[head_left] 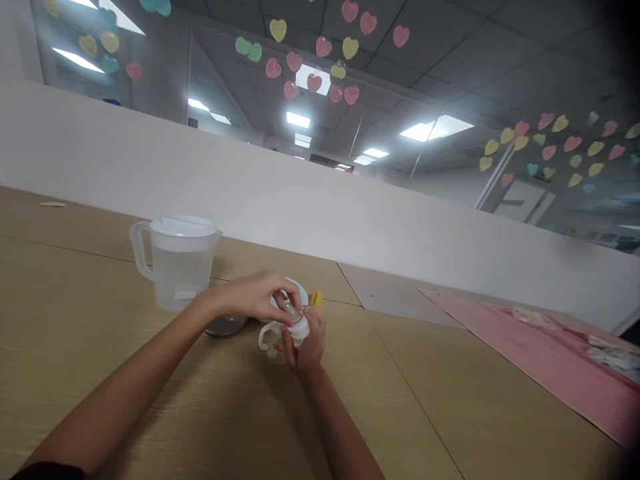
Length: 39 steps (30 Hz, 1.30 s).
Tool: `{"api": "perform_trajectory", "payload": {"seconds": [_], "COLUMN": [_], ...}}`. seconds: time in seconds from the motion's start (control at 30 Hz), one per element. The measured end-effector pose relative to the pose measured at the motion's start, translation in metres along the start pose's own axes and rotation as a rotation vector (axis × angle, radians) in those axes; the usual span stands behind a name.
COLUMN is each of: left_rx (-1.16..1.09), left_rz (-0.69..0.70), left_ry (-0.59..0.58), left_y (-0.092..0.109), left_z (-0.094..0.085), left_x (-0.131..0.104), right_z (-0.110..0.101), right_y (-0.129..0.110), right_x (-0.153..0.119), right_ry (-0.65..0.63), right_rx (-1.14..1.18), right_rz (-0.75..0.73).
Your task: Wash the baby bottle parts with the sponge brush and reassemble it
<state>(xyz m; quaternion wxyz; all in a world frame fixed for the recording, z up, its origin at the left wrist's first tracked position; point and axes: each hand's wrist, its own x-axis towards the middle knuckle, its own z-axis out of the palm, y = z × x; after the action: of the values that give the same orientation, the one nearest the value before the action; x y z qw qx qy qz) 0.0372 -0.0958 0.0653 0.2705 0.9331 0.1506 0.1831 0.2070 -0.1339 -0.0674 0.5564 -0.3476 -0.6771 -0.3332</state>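
My left hand [257, 295] reaches in from the left, its thumb and fingers closed on a clear ribbed bottle nipple [293, 311]. The nipple stands up out of a white screw ring [299, 329]. Around the right side of that ring are the curled fingers of my right hand [311, 341]. Just left of my right hand is a clear baby bottle [275, 350] with a white side handle and red print, partly hidden. Whether ring and bottle are joined I cannot tell.
A lidded clear plastic jug [183, 267] with liquid stands to the left. Behind my hands are a pale blue-white round item [303, 293], a yellow object [316, 299] and a clear round dish [227, 326]. A pink cloth [525, 353] lies at right; a white wall [280, 200] bounds the back.
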Motion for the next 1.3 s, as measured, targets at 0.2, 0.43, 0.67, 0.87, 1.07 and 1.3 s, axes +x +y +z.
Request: {"api": "perform_trajectory", "payload": {"seconds": [0.2,0.43,0.67,0.87,1.07,1.3], "left_rx": [-0.047,-0.020,-0.016,0.154,0.331,0.255], "left_rz": [0.029,0.005,0.068,0.069,-0.117,-0.252], "left_ry": [-0.026,-0.022,-0.011,0.017,0.016,-0.107], "left_y": [0.001,0.013,0.013,-0.002,-0.026,-0.046], "left_z": [-0.001,0.001,0.004,0.008,0.013,0.028], "left_x": [0.001,-0.003,-0.002,0.007,0.008,0.012], "right_z": [-0.001,-0.005,-0.007,-0.005,0.002,0.012], "right_y": [0.000,-0.003,-0.004,-0.001,-0.002,0.004], "right_x": [0.002,0.002,0.001,0.000,0.002,0.003], "right_ry": [0.026,0.100,0.147,0.198,0.164,0.097], "right_rx": [0.037,0.054,0.083,0.143,0.195,0.397], "right_rz": [-0.008,-0.021,-0.009,0.073,0.400,0.799]}}
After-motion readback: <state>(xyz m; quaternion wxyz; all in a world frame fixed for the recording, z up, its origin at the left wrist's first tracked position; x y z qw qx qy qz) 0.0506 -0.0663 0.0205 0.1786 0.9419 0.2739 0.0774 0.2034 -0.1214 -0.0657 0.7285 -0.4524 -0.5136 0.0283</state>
